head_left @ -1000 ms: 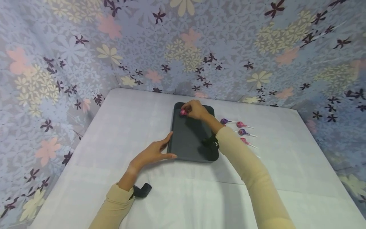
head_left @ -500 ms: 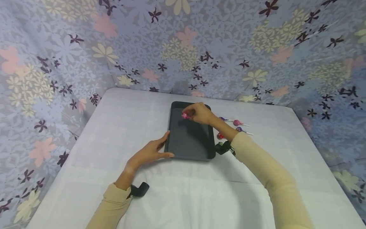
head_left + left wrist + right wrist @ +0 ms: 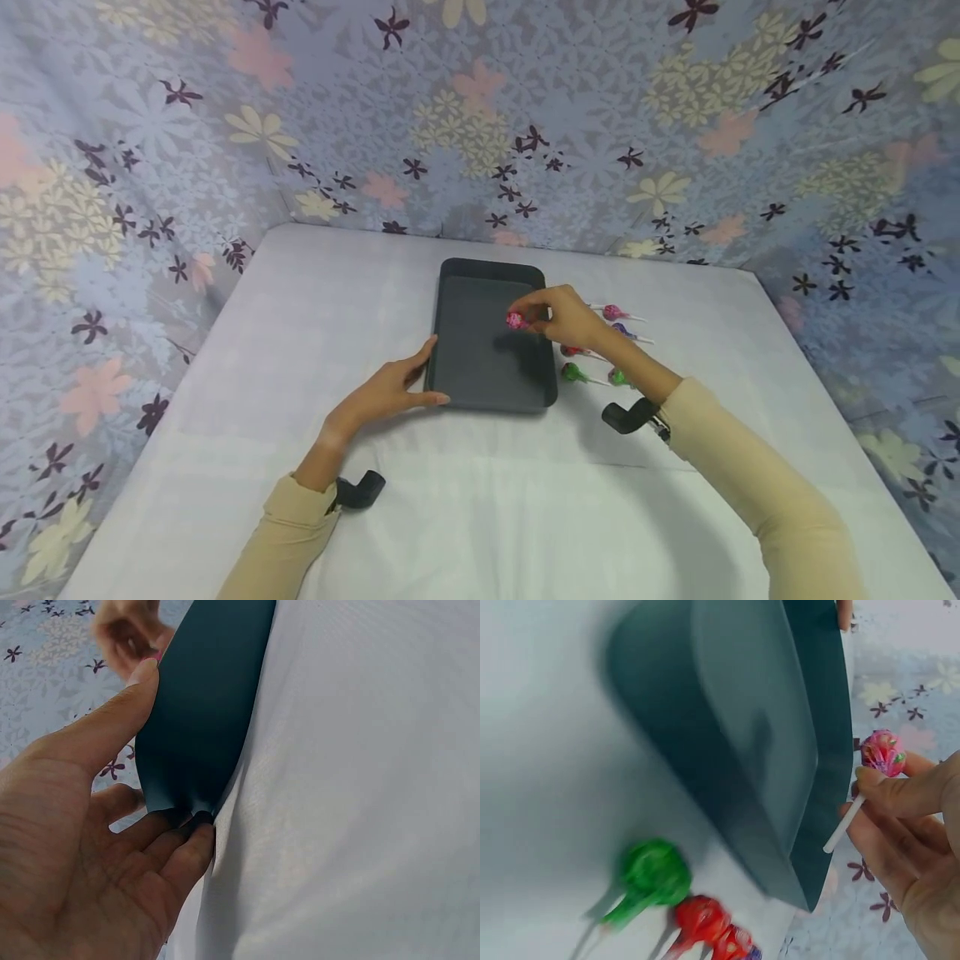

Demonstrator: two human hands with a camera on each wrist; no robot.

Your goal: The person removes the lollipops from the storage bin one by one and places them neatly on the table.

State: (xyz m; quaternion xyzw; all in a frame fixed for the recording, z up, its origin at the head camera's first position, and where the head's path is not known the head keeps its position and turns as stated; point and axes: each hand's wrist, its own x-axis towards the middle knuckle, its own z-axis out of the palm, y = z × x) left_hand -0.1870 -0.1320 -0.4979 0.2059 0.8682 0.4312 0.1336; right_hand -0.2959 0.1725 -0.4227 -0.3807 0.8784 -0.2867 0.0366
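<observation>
My right hand (image 3: 566, 321) pinches a pink-wrapped lollipop (image 3: 515, 320) between thumb and fingers, above the right half of a dark rectangular tray (image 3: 472, 367). In the right wrist view the white stick of this lollipop (image 3: 883, 752) points down past the fingertips. At the tray's near left corner, my left hand (image 3: 382, 390) holds the tray with the thumb along the front wall and the fingers at the left side. The left wrist view shows the thumb at the rim and the fingertips bent against the lower edge of the tray (image 3: 206, 690).
Right of the tray, several lollipops lie on the white cloth, among them a green lollipop (image 3: 573, 372), a pink lollipop (image 3: 615, 312) and a purple lollipop (image 3: 621, 330); the right forearm partly covers the group. A flowered curtain (image 3: 480, 125) stands behind the table.
My right hand has moved from the tray's far left part toward me and to the right, still pinching the pink lollipop. The left hand keeps its place on the tray.
</observation>
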